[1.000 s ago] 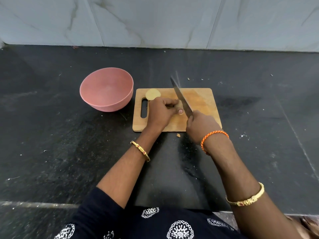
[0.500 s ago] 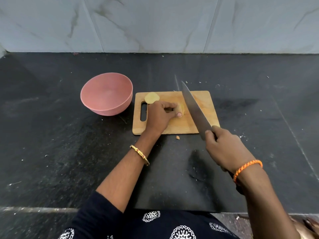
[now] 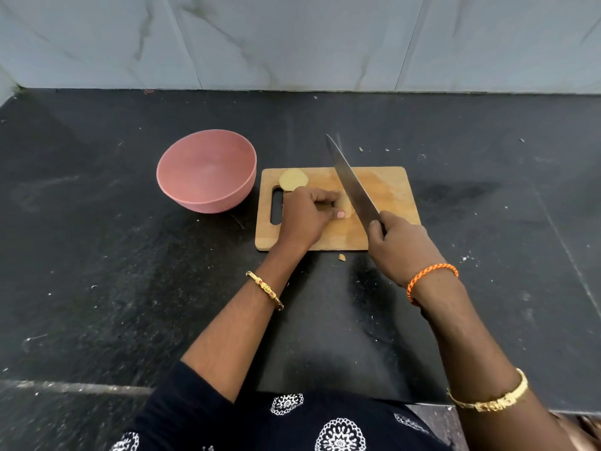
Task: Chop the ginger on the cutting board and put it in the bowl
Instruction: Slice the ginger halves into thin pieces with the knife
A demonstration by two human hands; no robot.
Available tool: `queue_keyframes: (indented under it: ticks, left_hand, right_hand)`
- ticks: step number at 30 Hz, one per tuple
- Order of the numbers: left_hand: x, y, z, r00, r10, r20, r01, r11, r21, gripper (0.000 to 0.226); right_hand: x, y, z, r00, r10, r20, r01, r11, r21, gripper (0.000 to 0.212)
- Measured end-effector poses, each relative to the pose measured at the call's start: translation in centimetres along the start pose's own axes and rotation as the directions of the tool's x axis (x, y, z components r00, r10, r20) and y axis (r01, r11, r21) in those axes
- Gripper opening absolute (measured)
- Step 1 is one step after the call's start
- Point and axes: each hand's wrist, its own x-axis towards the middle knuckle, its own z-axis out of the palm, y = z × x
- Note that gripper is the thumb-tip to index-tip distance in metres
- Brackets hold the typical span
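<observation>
A wooden cutting board (image 3: 387,187) lies on the black counter. My left hand (image 3: 304,216) pins a piece of ginger (image 3: 346,206) to the board, mostly hidden under the fingers. A cut ginger slice (image 3: 293,179) lies at the board's far left corner. My right hand (image 3: 401,247) grips the handle of a large knife (image 3: 353,183); its blade slants over the board just right of the held ginger. The pink bowl (image 3: 208,170) stands left of the board with nothing visible inside.
A small ginger scrap (image 3: 341,257) lies on the black counter (image 3: 130,255) just in front of the board. A grey tiled wall (image 3: 292,40) closes the back. Crumbs speckle the counter.
My right hand lifted the knife off the ginger and pulled back to the right, then came in toward the board again with the blade beside the ginger. My left hand stayed put.
</observation>
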Motion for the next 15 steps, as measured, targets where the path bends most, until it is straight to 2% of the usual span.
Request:
queue_keyframes:
  ticks: [9, 15]
  left_hand:
    - [0.0, -0.1, 0.0, 1.0, 0.016, 0.006, -0.016, 1.0, 0.02, 0.04]
    - [-0.2, 0.0, 0.2, 0.999, 0.041, -0.025, -0.041, 0.999, 0.023, 0.037]
  right_hand:
    - [0.4, -0.6, 1.6, 0.999, -0.021, -0.043, 0.02, 0.999, -0.035, 0.021]
    - [-0.8, 0.6, 2.5, 0.998, 0.048, 0.037, -0.047, 0.998, -0.037, 0.022]
